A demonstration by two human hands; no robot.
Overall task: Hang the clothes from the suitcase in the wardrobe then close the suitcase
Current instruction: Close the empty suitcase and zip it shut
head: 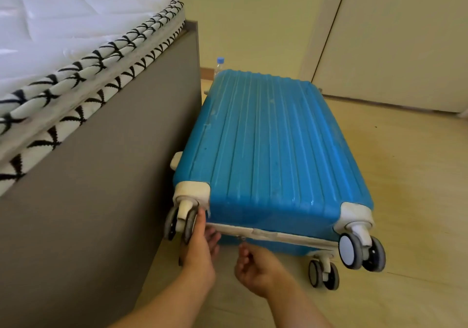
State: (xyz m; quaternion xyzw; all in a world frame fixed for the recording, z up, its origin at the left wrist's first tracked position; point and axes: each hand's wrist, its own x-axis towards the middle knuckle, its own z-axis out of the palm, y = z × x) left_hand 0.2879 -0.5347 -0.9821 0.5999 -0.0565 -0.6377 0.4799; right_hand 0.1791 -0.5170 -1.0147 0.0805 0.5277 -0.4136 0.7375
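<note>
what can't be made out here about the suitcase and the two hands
Head view:
- Inside of the suitcase: hidden by its blue shell.
- Left hand: fingertips tucked under the suitcase's seam.
- Right hand: whether it pinches the zip pull, too small to tell.
- Bottle: body hidden behind the suitcase; only its cap and neck show.
</note>
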